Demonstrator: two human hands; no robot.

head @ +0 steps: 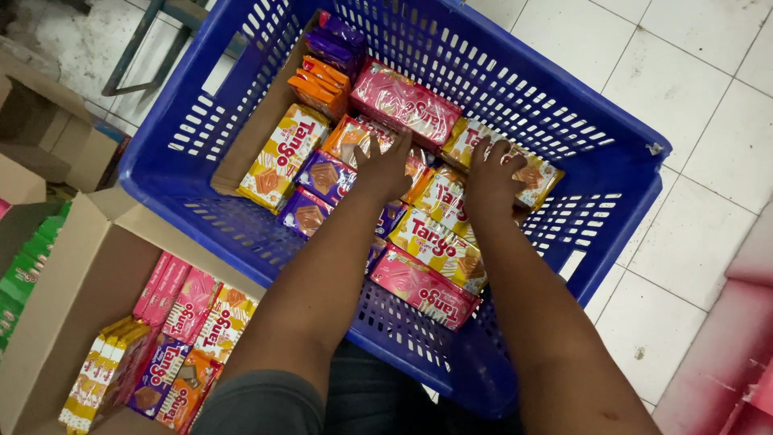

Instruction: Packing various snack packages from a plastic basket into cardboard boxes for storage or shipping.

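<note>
Both my arms reach down into a blue plastic basket holding several wafer packs. My left hand lies palm down with fingers spread on an orange wafer pack near the middle of the pile. My right hand rests with curled fingers on a yellow wafer pack toward the basket's right side. Whether either hand has a firm hold on a pack is unclear. Pink packs, purple packs and more yellow packs lie around the hands.
A cardboard box at lower left holds more pink, yellow and purple wafer packs. Other cardboard boxes stand at far left, with green packs beside them. White floor tiles lie to the right, and a pink surface at lower right.
</note>
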